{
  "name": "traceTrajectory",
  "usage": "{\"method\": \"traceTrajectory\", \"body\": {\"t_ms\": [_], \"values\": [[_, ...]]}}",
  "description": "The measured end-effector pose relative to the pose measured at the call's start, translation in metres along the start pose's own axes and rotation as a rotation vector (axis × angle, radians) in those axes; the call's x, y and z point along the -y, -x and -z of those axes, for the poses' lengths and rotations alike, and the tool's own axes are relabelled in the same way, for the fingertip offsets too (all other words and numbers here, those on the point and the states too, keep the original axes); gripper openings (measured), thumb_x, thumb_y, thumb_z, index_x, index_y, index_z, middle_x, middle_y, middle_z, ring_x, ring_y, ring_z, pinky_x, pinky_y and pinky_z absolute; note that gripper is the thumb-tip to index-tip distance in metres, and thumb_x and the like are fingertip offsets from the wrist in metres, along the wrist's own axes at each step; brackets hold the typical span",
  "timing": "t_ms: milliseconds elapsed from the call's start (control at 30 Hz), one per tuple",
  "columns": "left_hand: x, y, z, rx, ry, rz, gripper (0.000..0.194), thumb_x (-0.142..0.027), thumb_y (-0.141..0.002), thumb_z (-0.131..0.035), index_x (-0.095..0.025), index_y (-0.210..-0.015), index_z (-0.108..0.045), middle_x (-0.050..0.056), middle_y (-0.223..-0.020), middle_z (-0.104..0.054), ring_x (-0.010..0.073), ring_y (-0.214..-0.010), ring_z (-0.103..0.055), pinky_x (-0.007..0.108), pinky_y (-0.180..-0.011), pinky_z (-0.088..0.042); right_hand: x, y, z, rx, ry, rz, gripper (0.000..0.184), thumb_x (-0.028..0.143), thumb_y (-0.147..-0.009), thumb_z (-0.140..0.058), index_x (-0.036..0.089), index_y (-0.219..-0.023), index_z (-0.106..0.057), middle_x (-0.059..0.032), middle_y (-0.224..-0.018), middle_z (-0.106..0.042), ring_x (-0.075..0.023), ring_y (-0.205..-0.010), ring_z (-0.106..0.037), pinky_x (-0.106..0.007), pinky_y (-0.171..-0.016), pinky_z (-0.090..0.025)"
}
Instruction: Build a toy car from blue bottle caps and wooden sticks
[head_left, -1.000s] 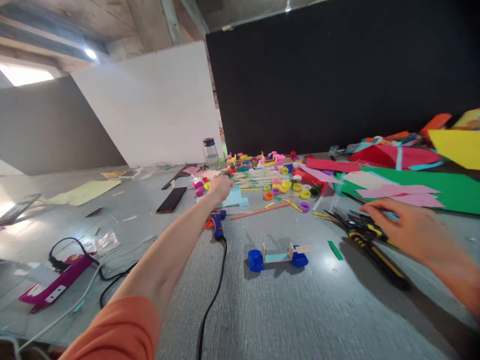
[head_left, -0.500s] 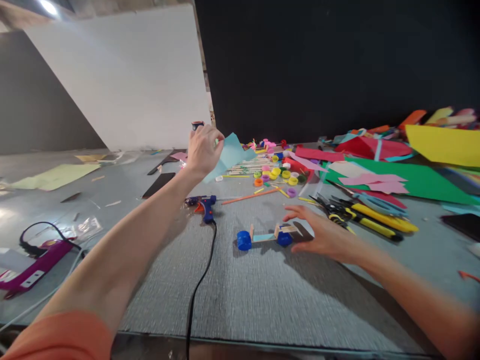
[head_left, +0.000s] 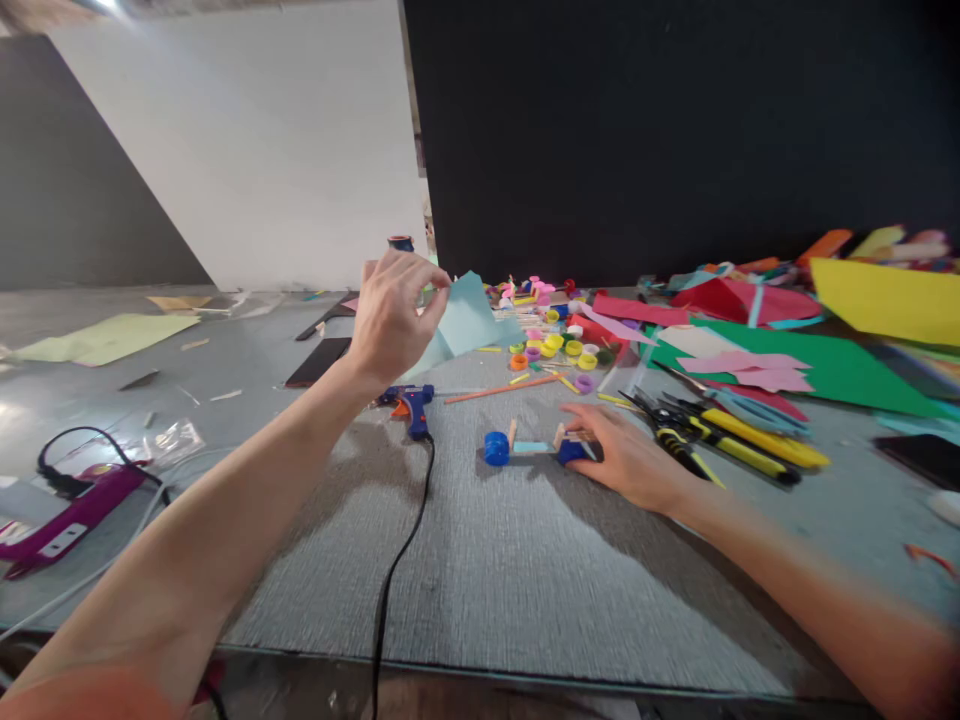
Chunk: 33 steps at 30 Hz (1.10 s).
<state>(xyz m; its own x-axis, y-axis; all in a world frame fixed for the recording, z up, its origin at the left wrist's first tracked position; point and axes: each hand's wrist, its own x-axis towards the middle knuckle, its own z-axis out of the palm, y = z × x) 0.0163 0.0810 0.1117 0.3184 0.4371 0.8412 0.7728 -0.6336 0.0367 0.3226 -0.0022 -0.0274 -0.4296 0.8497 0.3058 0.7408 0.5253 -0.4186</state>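
My left hand (head_left: 394, 320) is raised above the table and pinches a light blue sheet of paper (head_left: 466, 318) by its edge. My right hand (head_left: 626, 462) rests on the table and grips the right end of a small toy car (head_left: 538, 447) made of blue bottle caps and wooden sticks. A blue glue gun (head_left: 411, 406) with a black cord lies just left of the car, below my left hand.
Scissors and yellow-handled cutters (head_left: 720, 440) lie right of my right hand. Coloured caps and sticks (head_left: 555, 350) sit behind the car. Green, red and yellow paper sheets (head_left: 795, 350) pile at the right. A black phone (head_left: 319, 361) and a purple tool (head_left: 71, 510) lie at the left.
My left hand picked the light blue paper off the table and lifted it. My right hand moved left from the cutters and closed on the toy car.
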Motion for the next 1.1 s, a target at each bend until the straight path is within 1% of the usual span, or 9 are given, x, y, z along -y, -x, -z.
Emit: {"method": "traceTrajectory", "body": {"t_ms": [233,300,400,500,600,700,833,933,1100], "values": [[-0.045,0.037,0.026,0.139,0.05,-0.226,0.005,-0.015,-0.091,-0.058,-0.018,-0.091,-0.062,0.005,-0.096,-0.071,0.0218,-0.1,-0.063,0.041,-0.093,-0.042,-0.021,-0.023,0.004,-0.041,0.096,-0.017,0.064,0.025,-0.077,-0.071,0.02,-0.138,-0.051,-0.0124,-0.113,-0.071,-0.0374,-0.12,-0.059,-0.058,-0.102,-0.046],[-0.061,0.053,0.027,0.274,0.062,-0.315,0.006,-0.014,-0.092,-0.056,-0.018,-0.091,-0.06,0.004,-0.092,-0.071,0.0216,-0.098,-0.064,0.041,-0.093,-0.041,-0.021,-0.027,0.008,-0.049,0.103,-0.007,0.064,0.026,-0.075,-0.073,0.017,-0.136,-0.054,-0.0157,-0.116,-0.07,-0.0401,-0.123,-0.057,-0.059,-0.102,-0.046],[-0.083,0.079,0.022,0.435,0.055,-0.438,0.012,-0.016,-0.097,-0.051,-0.016,-0.091,-0.062,0.006,-0.091,-0.072,0.0212,-0.094,-0.064,0.04,-0.091,-0.041,-0.01,-0.025,0.021,-0.079,0.089,0.035,0.051,0.032,-0.08,-0.07,0.016,-0.128,-0.061,-0.0181,-0.128,-0.064,-0.039,-0.127,-0.053,-0.057,-0.108,-0.041],[-0.098,0.098,0.012,0.528,0.077,-0.454,0.019,-0.016,-0.099,-0.047,-0.015,-0.086,-0.061,0.005,-0.084,-0.069,0.0202,-0.085,-0.063,0.039,-0.088,-0.04,0.017,-0.012,0.04,-0.095,0.022,0.079,0.028,0.037,-0.094,-0.057,0.021,-0.115,-0.066,-0.0114,-0.122,-0.068,-0.029,-0.118,-0.06,-0.046,-0.105,-0.045],[-0.106,0.106,-0.001,0.617,0.179,-0.379,0.019,-0.018,-0.1,-0.047,-0.015,-0.091,-0.063,0.006,-0.085,-0.069,0.0219,-0.086,-0.063,0.039,-0.084,-0.041,0.047,0.003,0.049,0.03,-0.241,0.05,0.025,0.046,-0.097,-0.055,0.025,-0.1,-0.068,-0.0037,-0.099,-0.072,-0.0204,-0.09,-0.067,-0.035,-0.082,-0.052],[-0.109,0.108,-0.01,0.64,0.409,-0.2,0.011,-0.018,-0.099,-0.053,-0.016,-0.101,-0.064,0.006,-0.093,-0.073,0.0219,-0.093,-0.066,0.038,-0.089,-0.042,0.064,0.013,0.043,0.134,-0.343,-0.009,0.021,0.044,-0.093,-0.064,0.024,-0.087,-0.068,0.0006,-0.08,-0.068,-0.0162,-0.072,-0.06,-0.03,-0.067,-0.046],[-0.106,0.111,-0.015,0.648,0.723,0.137,0.013,-0.015,-0.092,-0.063,-0.017,-0.105,-0.067,0.003,-0.098,-0.075,0.0181,-0.094,-0.068,0.033,-0.091,-0.045,0.061,0.016,0.028,0.108,-0.396,-0.08,0.021,0.034,-0.095,-0.06,0.022,-0.078,-0.064,0.0026,-0.07,-0.06,-0.014,-0.067,-0.052,-0.029,-0.063,-0.039],[-0.102,0.114,-0.018,0.742,0.845,0.337,0.013,-0.019,-0.09,-0.064,-0.017,-0.1,-0.072,0.002,-0.094,-0.074,0.017,-0.088,-0.067,0.029,-0.081,-0.047,0.056,0.016,0.023,0.074,-0.432,-0.115,0.021,0.035,-0.095,-0.059,0.021,-0.08,-0.064,0.0021,-0.073,-0.059,-0.0138,-0.068,-0.05,-0.029,-0.063,-0.037],[-0.098,0.116,-0.024,0.827,0.909,0.417,0.011,-0.021,-0.088,-0.064,-0.017,-0.09,-0.074,0.0,-0.084,-0.072,0.0154,-0.082,-0.063,0.026,-0.076,-0.045,0.057,0.016,0.018,0.067,-0.492,-0.165,0.023,0.037,-0.094,-0.06,0.02,-0.078,-0.064,0.0021,-0.07,-0.057,-0.013,-0.065,-0.047,-0.028,-0.06,-0.035]]}}
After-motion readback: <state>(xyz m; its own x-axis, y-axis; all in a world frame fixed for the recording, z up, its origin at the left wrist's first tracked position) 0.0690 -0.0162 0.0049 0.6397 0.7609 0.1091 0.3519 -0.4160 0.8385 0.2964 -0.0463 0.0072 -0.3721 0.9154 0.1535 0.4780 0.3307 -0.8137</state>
